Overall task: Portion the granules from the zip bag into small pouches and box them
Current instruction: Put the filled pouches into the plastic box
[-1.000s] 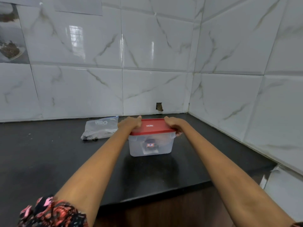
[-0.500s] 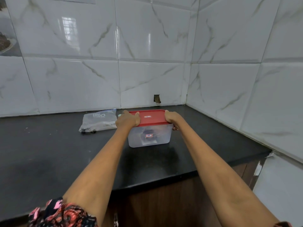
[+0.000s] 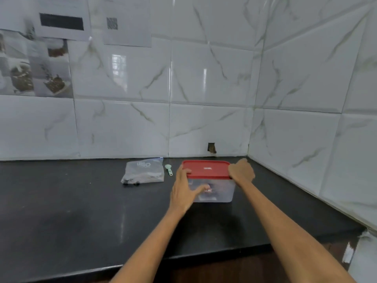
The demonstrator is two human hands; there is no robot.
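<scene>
Left hand (image 3: 183,190) lower, scoop (image 3: 169,169) unhidden.

Box (image 3: 212,190) on counter (image 3: 81,221) near corner; scoop (image 3: 169,169) just left of it, zip bag (image 3: 143,172) further left.

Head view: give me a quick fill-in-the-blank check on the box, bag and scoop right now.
1. The lid on the clear box is coloured ____.
2. The pale green scoop lies between the box and the ____.
3. The right hand grips the lid's ____ end.

Missing words: red; zip bag; right
</scene>
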